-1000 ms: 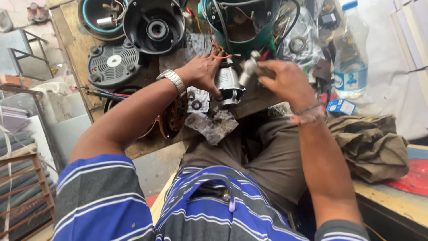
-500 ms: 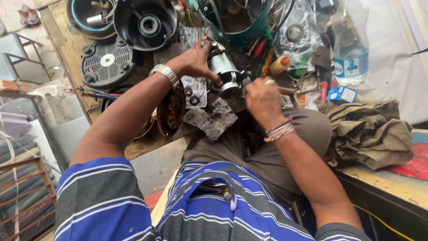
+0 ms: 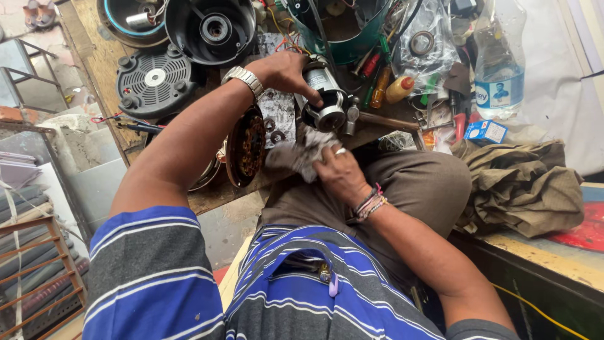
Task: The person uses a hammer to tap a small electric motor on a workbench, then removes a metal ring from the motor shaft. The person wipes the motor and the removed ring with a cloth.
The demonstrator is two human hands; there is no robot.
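Blue-white box nr blue-labelled bottle

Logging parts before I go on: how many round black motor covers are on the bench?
2: a dished cover at top centre and a vented cover lower left of it. Clutter may hide others.

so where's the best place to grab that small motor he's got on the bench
Probably around the smooth cylindrical body, near its label end. The small motor lies on its side on the wooden bench, and the left hand already wraps it from above. Coming from the top or the left avoids the dark ribbed end, where the right hand works with the grey rag.
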